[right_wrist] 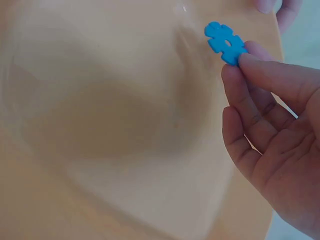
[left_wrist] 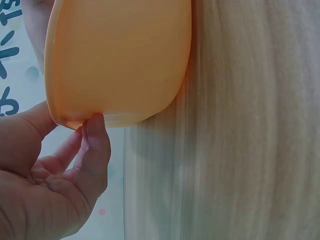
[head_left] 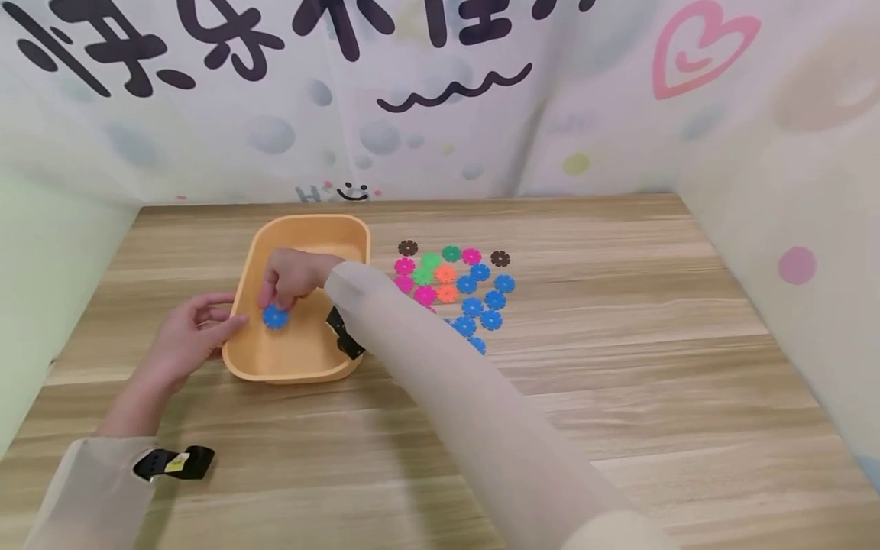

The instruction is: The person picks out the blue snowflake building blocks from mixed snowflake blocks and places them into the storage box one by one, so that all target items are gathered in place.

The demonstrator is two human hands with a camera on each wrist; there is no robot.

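Observation:
My right hand (head_left: pixel 297 273) is inside an orange plastic basin (head_left: pixel 305 351), pinching a blue snowflake disc (head_left: pixel 276 317) between thumb and fingers. From the right wrist view, the notched blue disc (right_wrist: pixel 225 43) is tilted, held at its edge above the basin's bare floor. My left hand (head_left: pixel 189 334) grips the basin's left wall, thumb at the rim and the other fingers outside. The left wrist view has that hand (left_wrist: pixel 60 180) at the basin's rounded end. The right forearm crosses the basin's right side and hides part of it.
Right of the basin, loose snowflake discs lie spread on the wooden table (head_left: pixel 653 344): several blue discs (head_left: pixel 491 319), pink ones (head_left: pixel 404 266), green ones (head_left: pixel 431 261), orange ones (head_left: pixel 446 292) and brown ones (head_left: pixel 500 259). My right sleeve (head_left: pixel 454 382) covers some. A printed cloth (head_left: pixel 440 153) stands behind.

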